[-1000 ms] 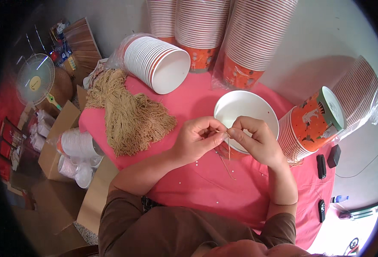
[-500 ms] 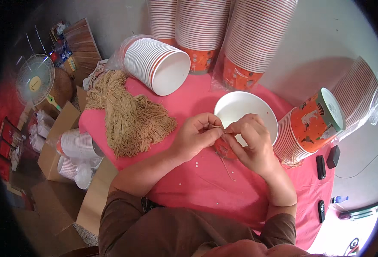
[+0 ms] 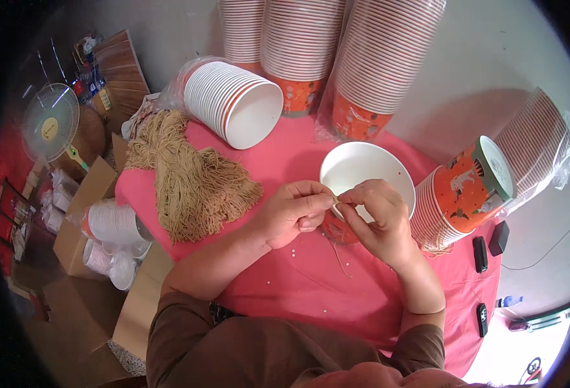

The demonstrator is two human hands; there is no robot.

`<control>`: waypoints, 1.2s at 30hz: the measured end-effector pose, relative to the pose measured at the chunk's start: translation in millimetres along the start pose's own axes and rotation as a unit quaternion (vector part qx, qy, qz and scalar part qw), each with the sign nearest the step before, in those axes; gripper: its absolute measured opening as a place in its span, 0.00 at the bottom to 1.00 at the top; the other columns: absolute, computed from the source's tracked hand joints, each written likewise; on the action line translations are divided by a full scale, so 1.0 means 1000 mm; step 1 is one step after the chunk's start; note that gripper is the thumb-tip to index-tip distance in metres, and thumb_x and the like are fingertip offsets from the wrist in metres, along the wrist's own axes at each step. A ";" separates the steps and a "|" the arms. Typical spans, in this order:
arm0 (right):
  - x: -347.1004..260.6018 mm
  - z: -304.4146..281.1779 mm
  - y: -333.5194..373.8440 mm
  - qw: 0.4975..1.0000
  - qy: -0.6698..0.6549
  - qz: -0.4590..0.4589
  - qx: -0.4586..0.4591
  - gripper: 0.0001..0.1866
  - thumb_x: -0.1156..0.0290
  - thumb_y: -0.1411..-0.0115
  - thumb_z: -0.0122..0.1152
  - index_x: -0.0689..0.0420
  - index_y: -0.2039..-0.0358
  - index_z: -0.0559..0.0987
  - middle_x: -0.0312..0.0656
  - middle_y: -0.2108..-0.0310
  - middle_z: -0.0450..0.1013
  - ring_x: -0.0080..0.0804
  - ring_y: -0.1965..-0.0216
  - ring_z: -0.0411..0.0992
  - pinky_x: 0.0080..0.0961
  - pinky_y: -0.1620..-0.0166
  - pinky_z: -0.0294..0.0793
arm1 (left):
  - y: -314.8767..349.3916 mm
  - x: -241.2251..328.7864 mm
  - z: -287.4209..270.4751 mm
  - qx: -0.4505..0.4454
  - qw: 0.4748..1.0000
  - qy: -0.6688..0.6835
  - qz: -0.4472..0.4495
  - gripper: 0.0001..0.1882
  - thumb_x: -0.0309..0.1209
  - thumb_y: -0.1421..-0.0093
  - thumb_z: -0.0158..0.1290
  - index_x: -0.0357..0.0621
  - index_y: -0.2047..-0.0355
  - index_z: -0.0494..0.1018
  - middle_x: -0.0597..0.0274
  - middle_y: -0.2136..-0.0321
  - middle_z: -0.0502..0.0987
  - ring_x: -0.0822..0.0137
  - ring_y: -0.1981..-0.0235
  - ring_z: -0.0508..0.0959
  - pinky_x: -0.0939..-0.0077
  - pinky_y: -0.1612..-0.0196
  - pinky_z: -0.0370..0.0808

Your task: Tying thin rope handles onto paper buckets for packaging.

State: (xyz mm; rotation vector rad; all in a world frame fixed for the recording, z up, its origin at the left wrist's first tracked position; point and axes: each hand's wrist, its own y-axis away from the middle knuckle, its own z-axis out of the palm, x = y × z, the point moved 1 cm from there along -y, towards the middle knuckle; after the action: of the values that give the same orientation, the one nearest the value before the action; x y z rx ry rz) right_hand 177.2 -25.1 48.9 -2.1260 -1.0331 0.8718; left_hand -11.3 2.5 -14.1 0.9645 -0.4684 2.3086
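String (image 3: 340,260), tail ptg down, long axis slanting R, pinched btwn L fingers (image 3: 312,203), R fingers (image 3: 374,199)

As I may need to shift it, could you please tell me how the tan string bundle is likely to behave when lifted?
The bundle will probably sag and spread, since its thin strands lie limp. Splayed loosely at the near end, they may also tangle.
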 end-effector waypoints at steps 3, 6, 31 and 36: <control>0.000 -0.001 0.000 1.000 -0.002 0.000 0.004 0.10 0.79 0.52 0.70 0.59 0.68 0.79 0.43 0.74 0.76 0.44 0.70 0.75 0.37 0.64 0.73 | -0.001 -0.002 0.001 0.007 1.000 -0.013 0.024 0.05 0.28 0.34 0.54 0.41 0.60 0.76 0.74 0.76 0.72 0.83 0.81 0.65 0.87 0.79 0.60; 0.000 -0.001 0.000 1.000 -0.006 0.007 0.004 0.10 0.79 0.52 0.70 0.59 0.68 0.79 0.43 0.74 0.76 0.43 0.70 0.75 0.37 0.64 0.73 | -0.001 -0.005 0.003 0.007 0.996 -0.046 0.074 0.05 0.28 0.34 0.55 0.40 0.60 0.77 0.73 0.75 0.74 0.83 0.80 0.65 0.87 0.78 0.60; 0.006 -0.002 0.000 0.995 0.081 -0.054 -0.004 0.12 0.76 0.56 0.70 0.60 0.70 0.77 0.43 0.75 0.74 0.45 0.71 0.75 0.40 0.60 0.76 | 0.002 0.001 0.010 0.114 0.891 -0.378 0.223 0.04 0.22 0.38 0.57 0.37 0.63 0.78 0.82 0.81 0.60 0.87 0.79 0.58 0.87 0.77 0.57; 0.005 -0.003 -0.001 0.990 0.113 -0.076 -0.024 0.12 0.73 0.56 0.69 0.60 0.71 0.76 0.43 0.78 0.71 0.44 0.72 0.74 0.39 0.62 0.75 | 0.002 0.000 0.014 0.105 0.905 -0.338 0.237 0.02 0.23 0.36 0.55 0.37 0.64 0.75 0.77 0.76 0.72 0.88 0.77 0.64 0.89 0.75 0.61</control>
State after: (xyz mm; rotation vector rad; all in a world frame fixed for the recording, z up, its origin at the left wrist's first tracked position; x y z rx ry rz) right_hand 181.2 -21.5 50.2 -2.0966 -1.0899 0.5242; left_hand -5.7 -6.3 -4.6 1.9619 -0.8151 2.4148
